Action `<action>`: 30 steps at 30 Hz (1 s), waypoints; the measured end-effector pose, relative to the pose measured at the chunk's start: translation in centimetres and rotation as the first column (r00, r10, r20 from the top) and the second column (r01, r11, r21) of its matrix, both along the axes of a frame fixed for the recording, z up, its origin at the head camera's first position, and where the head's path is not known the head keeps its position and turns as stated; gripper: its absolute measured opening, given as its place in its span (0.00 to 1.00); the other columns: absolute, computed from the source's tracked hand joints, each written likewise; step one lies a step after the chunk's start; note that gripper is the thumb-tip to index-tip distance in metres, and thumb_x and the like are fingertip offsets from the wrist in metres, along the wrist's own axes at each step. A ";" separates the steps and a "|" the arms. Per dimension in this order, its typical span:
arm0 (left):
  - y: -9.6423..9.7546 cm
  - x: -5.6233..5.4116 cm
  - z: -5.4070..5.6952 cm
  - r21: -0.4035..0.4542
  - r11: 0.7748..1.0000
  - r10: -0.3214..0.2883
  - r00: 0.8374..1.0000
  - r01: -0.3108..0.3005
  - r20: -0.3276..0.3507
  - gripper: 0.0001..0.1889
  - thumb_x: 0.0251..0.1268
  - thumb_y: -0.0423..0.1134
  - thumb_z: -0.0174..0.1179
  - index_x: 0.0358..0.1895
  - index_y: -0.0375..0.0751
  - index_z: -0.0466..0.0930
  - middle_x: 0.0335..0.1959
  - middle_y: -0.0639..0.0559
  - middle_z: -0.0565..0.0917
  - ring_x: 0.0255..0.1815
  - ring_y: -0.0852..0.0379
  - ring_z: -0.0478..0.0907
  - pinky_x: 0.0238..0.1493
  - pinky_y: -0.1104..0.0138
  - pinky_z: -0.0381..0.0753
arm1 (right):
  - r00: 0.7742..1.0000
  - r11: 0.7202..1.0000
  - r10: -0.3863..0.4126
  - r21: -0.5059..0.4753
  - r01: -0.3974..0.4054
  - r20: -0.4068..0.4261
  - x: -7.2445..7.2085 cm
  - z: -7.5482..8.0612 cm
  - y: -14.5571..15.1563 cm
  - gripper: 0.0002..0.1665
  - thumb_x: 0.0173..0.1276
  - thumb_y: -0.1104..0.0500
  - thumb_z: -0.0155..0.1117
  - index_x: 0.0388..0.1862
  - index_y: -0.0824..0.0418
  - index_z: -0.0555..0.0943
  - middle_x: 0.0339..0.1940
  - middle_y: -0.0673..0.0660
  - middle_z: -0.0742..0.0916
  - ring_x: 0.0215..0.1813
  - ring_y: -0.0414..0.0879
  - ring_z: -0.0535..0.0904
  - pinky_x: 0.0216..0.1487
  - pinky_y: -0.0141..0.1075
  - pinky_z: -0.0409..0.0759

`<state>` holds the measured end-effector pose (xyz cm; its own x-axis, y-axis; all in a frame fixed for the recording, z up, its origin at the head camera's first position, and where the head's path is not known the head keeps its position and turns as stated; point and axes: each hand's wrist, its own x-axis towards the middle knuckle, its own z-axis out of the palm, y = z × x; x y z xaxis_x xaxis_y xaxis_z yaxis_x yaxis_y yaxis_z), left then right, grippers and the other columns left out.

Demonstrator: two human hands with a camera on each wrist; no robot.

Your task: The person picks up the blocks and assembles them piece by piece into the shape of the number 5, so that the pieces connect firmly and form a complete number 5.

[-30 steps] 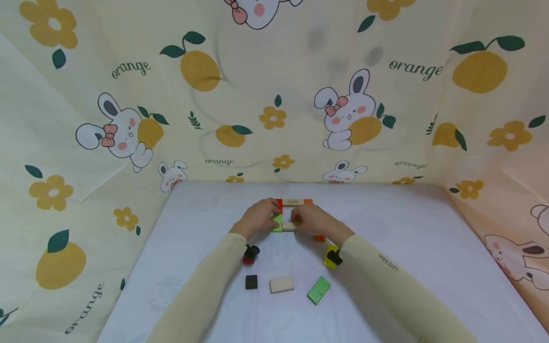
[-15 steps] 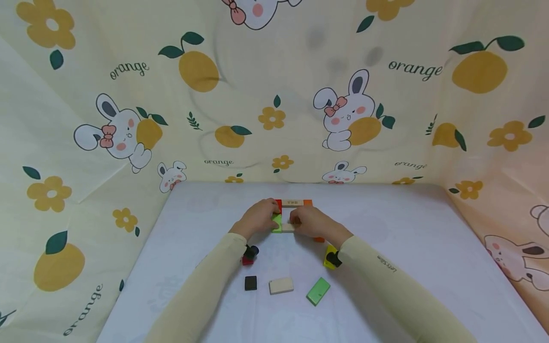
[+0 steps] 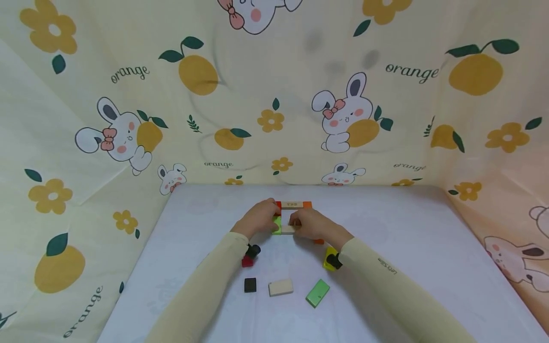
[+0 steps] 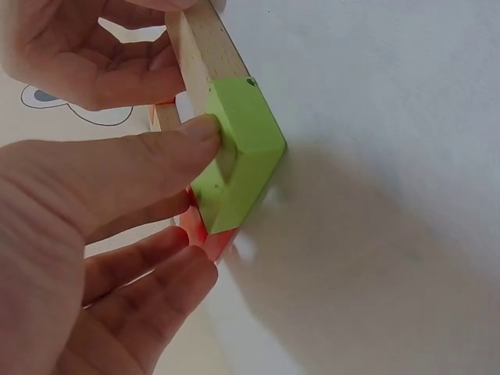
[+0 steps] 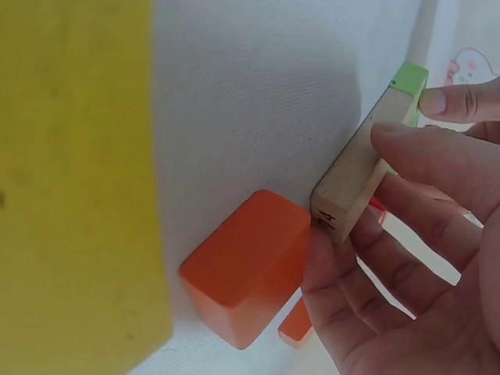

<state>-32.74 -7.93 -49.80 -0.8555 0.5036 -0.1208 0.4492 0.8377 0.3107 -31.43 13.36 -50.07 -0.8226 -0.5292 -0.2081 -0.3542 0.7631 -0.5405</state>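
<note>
My left hand (image 3: 257,218) holds a light green block (image 4: 254,117), its thumb pressed on the block's side. Its other fingers are by a red block (image 4: 223,246) that adjoins the green one. With thumb and fingers my right hand (image 3: 317,225) pinches a plain wooden block (image 5: 363,160), whose far end meets the green block. Close to the wooden block's near end lies an orange block (image 5: 258,242). Farther back, a lettered wooden block (image 3: 292,205) runs between the red block and another orange block (image 3: 307,205). The right hand partly covers this outline in the head view.
Nearer the front lie a black block (image 3: 250,285), a pale wooden block (image 3: 280,287) and a green block (image 3: 318,293). A yellow block (image 3: 328,265) is under the right wrist, a dark red block (image 3: 247,261) by the left wrist. Patterned cloth (image 3: 274,138) rises behind the table.
The head view has tilted up slightly, so everything sits a little lower in it. Both hands keep nearly the same places on the blocks.
</note>
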 end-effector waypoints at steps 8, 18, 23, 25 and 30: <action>0.1 0.2 -0.1 0.003 1.000 -0.006 1.000 0.006 0.003 0.18 0.64 0.38 0.80 0.55 0.39 0.90 0.55 0.49 0.82 0.50 0.53 0.78 0.63 0.60 0.80 | 1.000 1.000 -0.007 -0.006 0.007 0.006 0.1 -0.2 0.1 0.12 0.71 0.65 0.76 0.52 0.57 0.91 0.35 0.48 0.86 0.37 0.48 0.79 0.45 0.42 0.81; -0.1 0.1 -0.1 -0.019 1.000 -0.023 1.000 0.023 -0.012 0.20 0.65 0.39 0.80 0.58 0.41 0.90 0.58 0.49 0.83 0.56 0.52 0.78 0.66 0.58 0.79 | 1.000 1.000 0.006 -0.004 -0.006 0.005 0.0 0.1 -0.1 0.13 0.71 0.64 0.76 0.53 0.57 0.90 0.35 0.48 0.86 0.37 0.48 0.79 0.45 0.41 0.81; -0.2 0.3 -0.1 -0.051 0.998 -0.045 0.999 0.044 -0.028 0.21 0.67 0.39 0.78 0.63 0.45 0.90 0.66 0.50 0.82 0.62 0.50 0.76 0.68 0.59 0.77 | 1.000 1.000 0.013 0.002 -0.013 -0.004 0.0 0.2 -0.2 0.12 0.71 0.64 0.76 0.52 0.58 0.90 0.34 0.48 0.86 0.36 0.48 0.79 0.43 0.41 0.80; -0.3 0.3 -0.1 -0.055 0.997 -0.058 0.998 0.056 -0.035 0.20 0.68 0.39 0.78 0.62 0.46 0.91 0.67 0.51 0.82 0.63 0.50 0.76 0.69 0.60 0.76 | 1.000 1.000 0.025 0.000 -0.025 -0.016 0.0 0.2 -0.2 0.12 0.71 0.65 0.77 0.52 0.58 0.90 0.33 0.48 0.86 0.35 0.47 0.79 0.42 0.41 0.80; -0.4 0.3 -0.1 -0.031 0.997 -0.072 0.997 0.070 -0.039 0.19 0.67 0.37 0.78 0.60 0.44 0.91 0.64 0.50 0.84 0.64 0.50 0.78 0.71 0.59 0.74 | 0.998 0.999 0.045 -0.006 -0.045 -0.035 0.0 0.1 -0.1 0.12 0.70 0.66 0.76 0.51 0.60 0.90 0.33 0.48 0.86 0.35 0.47 0.78 0.41 0.39 0.80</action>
